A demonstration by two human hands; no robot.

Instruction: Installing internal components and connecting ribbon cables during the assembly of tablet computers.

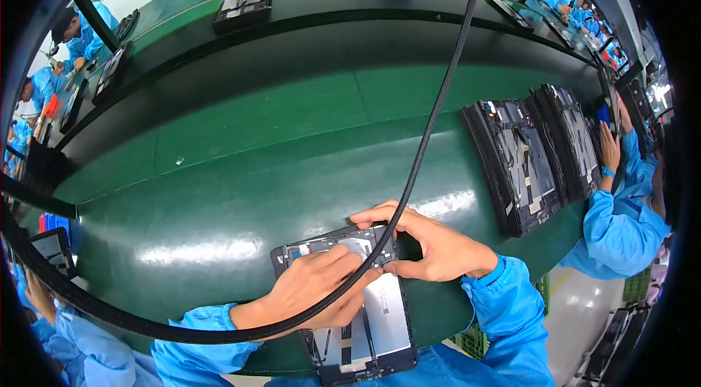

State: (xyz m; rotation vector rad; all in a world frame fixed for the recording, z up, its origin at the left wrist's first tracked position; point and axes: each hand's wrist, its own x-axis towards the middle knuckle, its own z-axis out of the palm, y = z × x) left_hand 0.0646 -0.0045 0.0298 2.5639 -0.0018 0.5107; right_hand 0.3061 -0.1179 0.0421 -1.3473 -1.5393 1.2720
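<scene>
An opened tablet lies at the table's near edge, its silver plate, black frame and flat ribbon strips bare. My right hand grips its upper right corner, forefinger along the top edge and thumb at the side. Over the upper part of the tablet, my left hand has its fingers curled and pressed together near the small parts by the right thumb. Whatever those fingertips may hold is hidden. A thick black cable passes in front of the view and covers part of the left hand.
Stacks of opened tablets stand on the green table at the right. Beyond them a co-worker's hands hold a dark panel. A raised shelf runs across the back, bearing another tablet stack. More people in blue work around.
</scene>
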